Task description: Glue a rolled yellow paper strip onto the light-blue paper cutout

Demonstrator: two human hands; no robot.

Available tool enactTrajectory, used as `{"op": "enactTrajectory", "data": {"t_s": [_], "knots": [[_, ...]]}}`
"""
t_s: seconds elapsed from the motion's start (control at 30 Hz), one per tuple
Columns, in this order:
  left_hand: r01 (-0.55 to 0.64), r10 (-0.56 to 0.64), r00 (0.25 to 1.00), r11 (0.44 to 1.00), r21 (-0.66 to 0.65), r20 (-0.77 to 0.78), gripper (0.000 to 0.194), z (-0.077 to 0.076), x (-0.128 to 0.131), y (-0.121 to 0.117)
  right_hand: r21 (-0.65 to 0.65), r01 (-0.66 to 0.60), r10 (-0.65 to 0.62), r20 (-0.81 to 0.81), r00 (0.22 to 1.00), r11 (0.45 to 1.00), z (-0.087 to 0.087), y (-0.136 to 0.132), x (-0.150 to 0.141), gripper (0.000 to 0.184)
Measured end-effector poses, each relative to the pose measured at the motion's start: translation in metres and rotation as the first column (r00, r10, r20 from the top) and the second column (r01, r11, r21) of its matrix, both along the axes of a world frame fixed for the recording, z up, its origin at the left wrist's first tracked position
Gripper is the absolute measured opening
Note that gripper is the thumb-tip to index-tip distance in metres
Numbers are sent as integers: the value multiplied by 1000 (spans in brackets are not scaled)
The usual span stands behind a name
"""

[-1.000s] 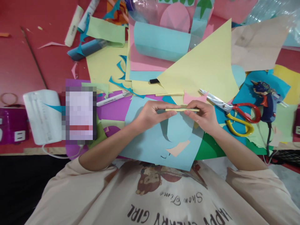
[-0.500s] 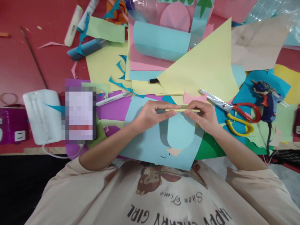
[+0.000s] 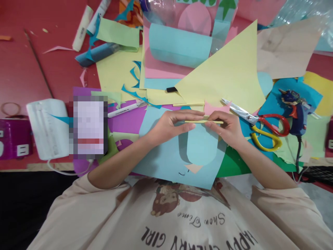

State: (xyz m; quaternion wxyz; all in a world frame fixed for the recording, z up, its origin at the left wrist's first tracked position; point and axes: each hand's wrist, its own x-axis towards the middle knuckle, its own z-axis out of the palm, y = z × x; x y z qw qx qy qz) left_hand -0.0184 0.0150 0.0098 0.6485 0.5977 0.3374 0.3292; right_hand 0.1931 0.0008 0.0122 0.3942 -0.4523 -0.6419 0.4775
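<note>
A thin yellow paper strip (image 3: 204, 122), seen nearly edge-on, is held level between my two hands. My left hand (image 3: 173, 126) loosely spans its left part, with long fingers above and thumb below. My right hand (image 3: 226, 128) pinches the right part between thumb and curled fingers. Directly under the strip is a light blue rounded paper piece (image 3: 201, 147); whether they are joined I cannot tell. A small peach paper triangle (image 3: 193, 168) touches its lower end. Beneath them lies a light blue sheet (image 3: 163, 158) with a small dark curved line.
Scissors with red and yellow handles (image 3: 262, 123) lie right of my hands, beside a blue glue gun (image 3: 299, 118). Leftward are a blurred-out phone (image 3: 90, 126), a white corded box (image 3: 48, 135) and a white marker (image 3: 126, 109). Behind lie a blue paper roll (image 3: 179, 45) and a yellow sheet (image 3: 226, 66).
My left fingers and thumb have spread slightly apart around the yellow strip. The strip and the blue rounded piece have shifted a little to the right. My right hand keeps its pinch.
</note>
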Motion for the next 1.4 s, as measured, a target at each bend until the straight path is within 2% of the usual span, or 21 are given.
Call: {"op": "enactTrajectory", "data": {"t_s": [0.2,0.33,0.47,0.57,0.67,0.77,0.87,0.97,1.03,1.13,1.23,1.4], "knots": [[32,-35,991,999,26,127,32,-9,-4,2,-9,49,-49,16,999,999,-3,0,1,16],[65,-76,990,993,97,117,37,-15,-6,3,2,131,-131,45,990,991,-2,2,1,17],[90,-105,991,981,170,80,36,-14,-6,3,46,200,-202,39,979,979,-1,3,2,18],[40,-53,997,980,197,60,32,-12,-7,2,71,245,-249,46,967,967,-1,4,3,20],[-28,10,994,984,176,105,30,-12,-8,2,87,280,-285,49,957,956,-1,4,5,20],[-84,57,985,983,161,166,32,-13,-7,1,95,313,-316,20,949,945,-1,5,8,18],[-183,161,974,974,133,162,37,-12,-6,1,97,338,-341,17,940,936,0,5,9,20],[-319,305,941,944,87,146,29,-11,-4,1,84,287,-290,37,956,954,-1,4,8,22],[-357,347,930,931,72,121,24,-11,-3,1,67,203,-206,36,978,977,-2,2,6,17],[-269,265,961,961,57,78,34,-9,-1,0,49,86,-87,28,996,995,-6,-1,4,8],[-139,136,989,989,51,58,44,-6,1,-5,47,40,-42,37,998,998,-8,-3,1,6],[-138,140,989,990,43,-51,47,-2,3,-11,4,26,-26,29,999,1000,-9,-5,-2,8]]}}
